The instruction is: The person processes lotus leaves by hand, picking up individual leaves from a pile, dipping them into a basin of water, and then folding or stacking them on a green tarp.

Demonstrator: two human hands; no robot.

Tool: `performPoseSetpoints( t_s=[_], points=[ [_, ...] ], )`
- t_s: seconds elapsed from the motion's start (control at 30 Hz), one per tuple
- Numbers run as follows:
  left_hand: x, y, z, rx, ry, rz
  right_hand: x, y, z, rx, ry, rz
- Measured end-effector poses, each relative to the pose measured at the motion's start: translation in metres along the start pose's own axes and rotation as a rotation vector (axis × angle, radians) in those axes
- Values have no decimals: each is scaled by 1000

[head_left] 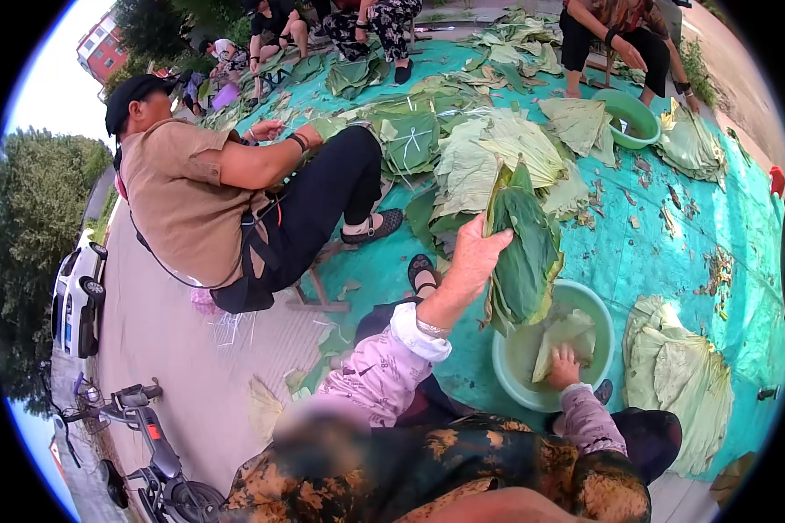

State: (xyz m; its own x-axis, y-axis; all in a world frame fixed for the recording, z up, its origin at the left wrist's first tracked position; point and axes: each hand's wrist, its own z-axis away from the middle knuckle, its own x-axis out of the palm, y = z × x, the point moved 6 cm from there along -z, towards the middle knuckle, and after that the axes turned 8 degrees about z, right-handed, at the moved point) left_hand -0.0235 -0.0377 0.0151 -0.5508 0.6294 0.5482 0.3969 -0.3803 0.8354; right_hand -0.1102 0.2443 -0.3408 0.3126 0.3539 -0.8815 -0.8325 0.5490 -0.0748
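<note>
My left hand (473, 254) is closed around the edge of a folded bundle of lotus leaves (523, 253), dark green outside with yellowed rims. The bundle hangs upright above the far rim of a pale green basin (609, 340) of cloudy water. Down inside that basin, my right hand (565, 368) grips the near edge of a pale, wet lotus leaf (574, 333); the underside of its fingers is hidden. Beyond the bundle lies a broad pile of dried lotus leaves (497, 144). Another stack of flattened leaves (674, 383) rests right of the basin.
A green tarp (645, 248) carries leaf scraps and tied bundles (408, 144). At left, a co-worker (201, 183) sits on a low stool handling leaves. Other people sit at the far side, near a second green basin (632, 118). A bicycle (161, 453) and white car (80, 292) stand left.
</note>
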Motion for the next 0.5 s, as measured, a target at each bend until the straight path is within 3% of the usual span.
performPoseSetpoints(
  t_s=[0.1, 0.2, 0.3, 0.4, 0.5],
  points=[
    [1, 0, 0, 11, 5, -16, 11, 15, -12, 2, 75, -173],
    [2, 1, 0, -13, 20, -14, 18, 35, -21, 221, -37, -401],
    [4, 1, 0, -18, 5, -9, 7, 39, -23, 217, 106, -275],
    [2, 0, 1, -44, 4, -25, -17, 31, -25, 92, 445, -130],
    [2, 0, 1, -44, 8, -29, -25, 25, -37, 129, 456, -73]
  ],
)
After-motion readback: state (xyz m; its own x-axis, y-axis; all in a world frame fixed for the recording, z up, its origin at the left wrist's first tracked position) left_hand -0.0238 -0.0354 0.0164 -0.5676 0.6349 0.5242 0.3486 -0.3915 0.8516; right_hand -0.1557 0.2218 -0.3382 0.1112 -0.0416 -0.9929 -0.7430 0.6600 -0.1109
